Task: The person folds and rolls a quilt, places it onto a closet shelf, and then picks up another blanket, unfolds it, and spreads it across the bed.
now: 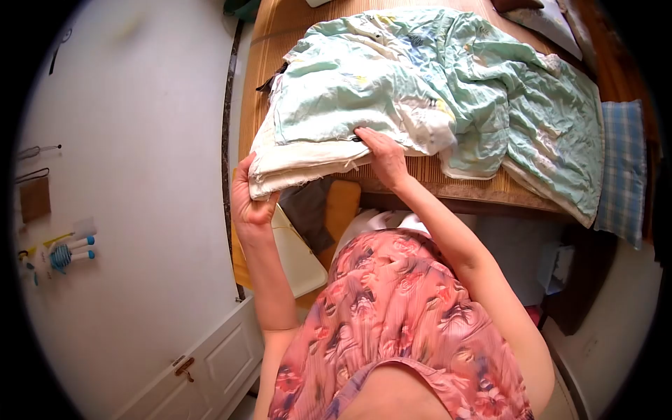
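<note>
A pale green printed quilt (329, 98) lies rumpled across the slatted mat, with its white edge (308, 157) folded in layers toward me. My left hand (253, 196) is closed around the near left corner of these white layers, its thumb underneath or behind the cloth. My right hand (383, 157) grips the quilt's near edge further right, fingertips on the line where green meets white. A small dark spot shows beside those fingertips; I cannot make out what it is. Part of the fingers' underside is hidden.
The slatted bamboo mat (269, 42) covers the bed. A blue plaid pillow (623, 168) hangs at its right end. Below the left corner are a pale tray-like board (297, 259) and an orange-yellow piece (343, 206). A white wall (140, 140) stands at left.
</note>
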{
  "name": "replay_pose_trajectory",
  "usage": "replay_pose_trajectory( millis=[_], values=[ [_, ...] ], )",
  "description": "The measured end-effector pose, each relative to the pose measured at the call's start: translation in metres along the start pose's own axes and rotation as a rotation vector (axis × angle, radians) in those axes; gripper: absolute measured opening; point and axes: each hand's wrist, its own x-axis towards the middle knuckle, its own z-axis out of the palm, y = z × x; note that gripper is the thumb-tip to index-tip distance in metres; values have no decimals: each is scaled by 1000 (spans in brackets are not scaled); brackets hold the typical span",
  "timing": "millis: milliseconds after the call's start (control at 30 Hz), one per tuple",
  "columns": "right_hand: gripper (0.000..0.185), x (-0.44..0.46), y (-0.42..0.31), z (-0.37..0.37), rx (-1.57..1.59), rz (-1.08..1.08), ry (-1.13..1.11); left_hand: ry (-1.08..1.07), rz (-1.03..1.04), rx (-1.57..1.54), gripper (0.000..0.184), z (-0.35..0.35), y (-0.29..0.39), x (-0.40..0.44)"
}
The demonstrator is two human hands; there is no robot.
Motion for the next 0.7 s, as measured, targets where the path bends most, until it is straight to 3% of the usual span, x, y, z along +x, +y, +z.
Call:
replay_pose_trajectory(
  millis=[100,167,300,333,367,433,500,533,600,700],
  values=[
    [54,-8,-16,11,60,-148,-147,-43,-46,-43,44,2,2,-1],
    [73,-13,-27,8,54,-124,-213,-47,-48,-62,43,2,2,-1],
    [58,9,-27,18,22,46,-82,-135,-87,-16,41,-11,14,-4],
    [53,15,-17,19,44,103,-80,-16,76,95,49,-13,19,-5],
    [42,25,-22,9,76,50,8,-134,-22,64,50,-22,40,-5],
    [43,39,-55,-22,191,14,-7,44,619,727,50,-37,67,-3],
    [41,45,-80,-23,217,-3,-120,-459,643,132,49,-77,64,13],
    [41,50,-95,-26,210,15,-194,-105,722,1025,49,-90,38,22],
    [34,59,-111,-15,196,-3,-242,321,621,1740,49,-101,-20,44],
    [14,66,-116,-8,123,-185,-348,424,330,1232,49,-100,-105,101]
  ],
)
